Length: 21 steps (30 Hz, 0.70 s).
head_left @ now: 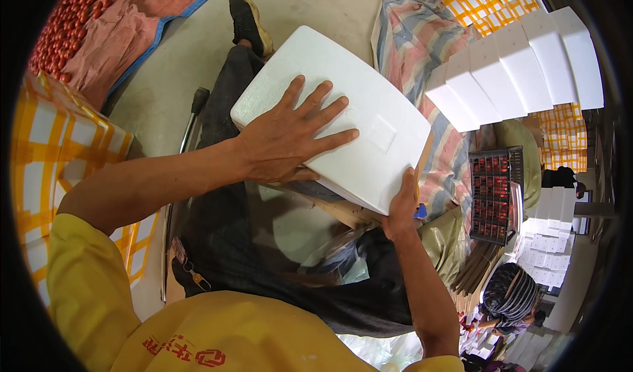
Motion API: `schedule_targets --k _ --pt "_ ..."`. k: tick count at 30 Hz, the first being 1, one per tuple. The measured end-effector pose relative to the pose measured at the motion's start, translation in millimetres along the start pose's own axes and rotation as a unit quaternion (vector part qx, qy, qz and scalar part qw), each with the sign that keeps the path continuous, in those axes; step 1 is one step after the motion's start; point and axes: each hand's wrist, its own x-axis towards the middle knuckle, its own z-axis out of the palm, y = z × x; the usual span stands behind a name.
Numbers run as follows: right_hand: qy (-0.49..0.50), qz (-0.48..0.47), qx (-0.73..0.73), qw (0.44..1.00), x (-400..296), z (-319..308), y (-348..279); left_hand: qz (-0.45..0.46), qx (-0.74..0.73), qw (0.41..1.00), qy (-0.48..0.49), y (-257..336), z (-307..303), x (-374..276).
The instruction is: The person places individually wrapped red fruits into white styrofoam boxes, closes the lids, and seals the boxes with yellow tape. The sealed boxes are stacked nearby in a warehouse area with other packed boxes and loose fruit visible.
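Note:
In front of me is a white polystyrene foam box (341, 75) with its smooth lidded face up, turned at an angle above my legs. My left hand (296, 130) lies flat across that face with the fingers spread, and its thumb reaches down by the near edge. At the right corner my right hand (403, 201) grips the box, thumb on top and the other fingers hidden beneath. Brown cardboard (341, 211) shows under the near side of the box. A small blue object (420, 211) is just beyond my right hand, partly covered.
Foam boxes with yellow tape (54, 130) stand close at my left. Red tomatoes (74, 31) lie on a sheet at upper left. To the right are stacked white foam boxes (509, 65), a striped tarp (410, 50), a black crate (494, 194) and another person (509, 293).

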Motion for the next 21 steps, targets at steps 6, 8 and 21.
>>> schedule_targets --k 6,8,21 --pt "-0.071 -0.087 -0.105 0.988 65.6 -15.8 -64.8 -0.004 0.021 0.999 -0.05 1.6 -7.9 2.5" --pt "-0.069 -0.116 -0.172 0.976 99.4 -10.6 -77.4 0.0 0.028 0.999 -0.043 2.5 -6.7 4.2" --pt "0.122 -0.423 -0.584 0.682 106.1 29.1 -81.5 -0.001 0.025 0.999 -0.035 15.3 -5.3 8.3"
